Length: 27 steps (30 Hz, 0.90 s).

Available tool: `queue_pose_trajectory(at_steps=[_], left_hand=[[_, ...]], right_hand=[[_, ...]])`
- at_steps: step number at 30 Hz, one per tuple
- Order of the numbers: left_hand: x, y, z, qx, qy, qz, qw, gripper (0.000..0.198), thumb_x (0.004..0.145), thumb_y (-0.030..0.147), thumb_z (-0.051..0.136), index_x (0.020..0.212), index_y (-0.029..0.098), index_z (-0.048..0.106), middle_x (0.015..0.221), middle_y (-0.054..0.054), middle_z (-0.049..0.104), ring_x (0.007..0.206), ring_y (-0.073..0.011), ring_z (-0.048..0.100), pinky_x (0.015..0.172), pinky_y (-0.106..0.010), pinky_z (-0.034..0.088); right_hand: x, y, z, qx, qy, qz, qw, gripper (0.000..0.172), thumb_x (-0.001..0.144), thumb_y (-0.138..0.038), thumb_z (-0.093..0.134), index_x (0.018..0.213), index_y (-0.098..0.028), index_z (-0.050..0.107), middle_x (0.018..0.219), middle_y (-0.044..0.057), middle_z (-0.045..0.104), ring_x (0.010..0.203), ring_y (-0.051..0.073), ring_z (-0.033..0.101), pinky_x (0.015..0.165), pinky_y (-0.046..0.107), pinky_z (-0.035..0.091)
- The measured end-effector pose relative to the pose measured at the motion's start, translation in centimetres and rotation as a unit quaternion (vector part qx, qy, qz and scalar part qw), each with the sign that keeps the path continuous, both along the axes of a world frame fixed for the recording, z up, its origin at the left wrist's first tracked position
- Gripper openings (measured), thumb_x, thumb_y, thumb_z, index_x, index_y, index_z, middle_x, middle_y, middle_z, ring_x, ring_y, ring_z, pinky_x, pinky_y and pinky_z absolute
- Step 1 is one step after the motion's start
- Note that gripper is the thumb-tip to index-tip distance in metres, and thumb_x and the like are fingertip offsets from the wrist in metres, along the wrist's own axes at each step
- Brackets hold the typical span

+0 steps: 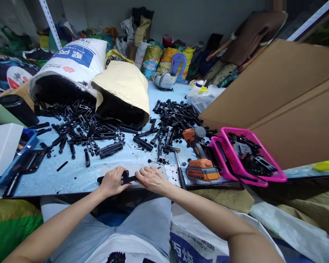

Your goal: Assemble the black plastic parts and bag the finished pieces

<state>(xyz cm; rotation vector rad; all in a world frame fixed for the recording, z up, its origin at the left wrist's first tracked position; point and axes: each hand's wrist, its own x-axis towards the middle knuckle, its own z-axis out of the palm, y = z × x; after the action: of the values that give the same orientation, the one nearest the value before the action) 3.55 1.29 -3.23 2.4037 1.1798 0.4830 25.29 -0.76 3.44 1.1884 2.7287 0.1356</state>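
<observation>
Partly, both hands (pixel 134 179) cover the black part (pixel 128 178) they grip

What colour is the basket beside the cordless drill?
The basket is bright pink, seen in the head view.

- Left hand (pixel 113 181) and right hand (pixel 152 179) held close together low in view, toward 6 o'clock from centre.
- Both hands turned palm down, knuckles up.
- Left hand: fingers curled shut, thumb pointed toward 3 o'clock.
- Right hand: fingers bent and closed, tips directed toward 9 o'clock, nearly touching left hand.
- Left forearm (pixel 71 215): bare, seen entering from 7 o'clock, wrist kept straight.
- Right forearm (pixel 205 212): bare, seen entering from 4 o'clock, wrist bent slightly inward, elbow cut off at lower edge.
</observation>
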Motion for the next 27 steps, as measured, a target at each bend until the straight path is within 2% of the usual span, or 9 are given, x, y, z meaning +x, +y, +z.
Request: queue_pose_trajectory(at_steps=[3, 7, 12, 15, 18, 20, 23, 25, 27], left_hand=[[-0.2, 0.1, -0.3, 0.004, -0.025, 0.008, 1.0, 0.039, 0.076, 0.051, 0.061, 0.101, 0.022, 0.053, 0.093, -0.009, 0.061, 0.089, -0.0267, 0.06, 0.074, -0.033, 0.045], [-0.7, 0.2, -0.1, -0.029, -0.093, 0.049, 0.994, 0.045, 0.074, 0.049, 0.066, 0.109, 0.023, 0.054, 0.102, -0.01, 0.063, 0.097, -0.0281, 0.06, 0.082, -0.035, 0.045], [-1.3, -0.2, -0.1, -0.075, -0.179, 0.051, 0.98, 0.049, 0.067, 0.047, 0.073, 0.108, 0.023, 0.059, 0.109, -0.01, 0.063, 0.104, -0.0295, 0.058, 0.091, -0.037, 0.042], [-1.2, -0.4, -0.1, -0.078, -0.181, 0.044, 0.979, 0.048, 0.066, 0.049, 0.073, 0.104, 0.023, 0.061, 0.106, -0.01, 0.064, 0.1, -0.029, 0.059, 0.09, -0.036, 0.042], [-1.1, -0.4, 0.0, -0.047, -0.14, 0.03, 0.989, 0.047, 0.071, 0.052, 0.068, 0.106, 0.021, 0.059, 0.106, -0.011, 0.064, 0.1, -0.0282, 0.06, 0.09, -0.036, 0.042], [-1.0, -0.3, 0.1, -0.032, -0.084, 0.015, 0.996, 0.047, 0.075, 0.054, 0.063, 0.109, 0.021, 0.057, 0.106, -0.011, 0.064, 0.098, -0.027, 0.06, 0.088, -0.036, 0.043], [-0.2, 0.4, 0.4, -0.033, 0.016, -0.035, 0.999, 0.054, 0.077, 0.058, 0.059, 0.115, 0.019, 0.053, 0.106, -0.011, 0.063, 0.099, -0.0272, 0.059, 0.085, -0.036, 0.045], [1.3, 1.8, 0.7, -0.03, 0.051, -0.077, 0.995, 0.056, 0.08, 0.058, 0.055, 0.12, 0.018, 0.05, 0.112, -0.012, 0.06, 0.106, -0.028, 0.055, 0.088, -0.038, 0.044], [3.6, 4.3, 0.9, -0.023, 0.059, -0.077, 0.995, 0.045, 0.089, 0.048, 0.045, 0.122, 0.017, 0.049, 0.118, -0.012, 0.058, 0.112, -0.0263, 0.052, 0.093, -0.038, 0.042]], right_hand=[[-0.5, 0.5, 0.7, -0.005, -0.014, 0.017, 1.0, 0.028, 0.097, -0.039, 0.035, 0.103, -0.019, 0.054, 0.09, 0.006, 0.06, 0.079, 0.019, 0.056, 0.065, 0.029, 0.032], [-1.6, 0.3, 1.2, 0.02, -0.009, -0.016, 1.0, 0.026, 0.098, -0.029, 0.032, 0.105, -0.017, 0.053, 0.089, 0.009, 0.06, 0.08, 0.019, 0.054, 0.065, 0.031, 0.03], [-1.5, 0.3, 1.2, 0.037, -0.017, 0.058, 0.997, 0.028, 0.098, -0.017, 0.027, 0.109, -0.015, 0.052, 0.09, 0.009, 0.06, 0.079, 0.02, 0.052, 0.064, 0.033, 0.027], [-1.1, 0.5, 1.5, 0.031, -0.014, 0.071, 0.997, 0.026, 0.098, -0.018, 0.028, 0.107, -0.016, 0.053, 0.091, 0.008, 0.06, 0.078, 0.019, 0.051, 0.064, 0.032, 0.026], [-0.9, 0.6, 1.3, 0.024, -0.002, 0.059, 0.998, 0.026, 0.099, -0.024, 0.029, 0.106, -0.017, 0.053, 0.09, 0.008, 0.06, 0.077, 0.018, 0.052, 0.064, 0.031, 0.026], [-0.5, 0.7, 0.4, 0.022, 0.01, 0.04, 0.999, 0.028, 0.099, -0.03, 0.03, 0.104, -0.018, 0.054, 0.089, 0.008, 0.06, 0.077, 0.018, 0.052, 0.065, 0.031, 0.026], [0.8, 0.5, -2.3, 0.015, 0.049, 0.004, 0.999, 0.032, 0.098, -0.04, 0.034, 0.099, -0.018, 0.057, 0.086, 0.007, 0.06, 0.077, 0.017, 0.053, 0.065, 0.031, 0.028], [1.9, 0.3, -4.7, 0.015, 0.091, -0.02, 0.996, 0.034, 0.096, -0.044, 0.037, 0.099, -0.018, 0.058, 0.088, 0.006, 0.061, 0.08, 0.018, 0.053, 0.066, 0.03, 0.029], [2.7, -0.1, -6.8, 0.02, 0.136, -0.046, 0.989, 0.034, 0.095, -0.045, 0.04, 0.101, -0.018, 0.059, 0.094, 0.007, 0.062, 0.085, 0.018, 0.053, 0.07, 0.03, 0.032]])
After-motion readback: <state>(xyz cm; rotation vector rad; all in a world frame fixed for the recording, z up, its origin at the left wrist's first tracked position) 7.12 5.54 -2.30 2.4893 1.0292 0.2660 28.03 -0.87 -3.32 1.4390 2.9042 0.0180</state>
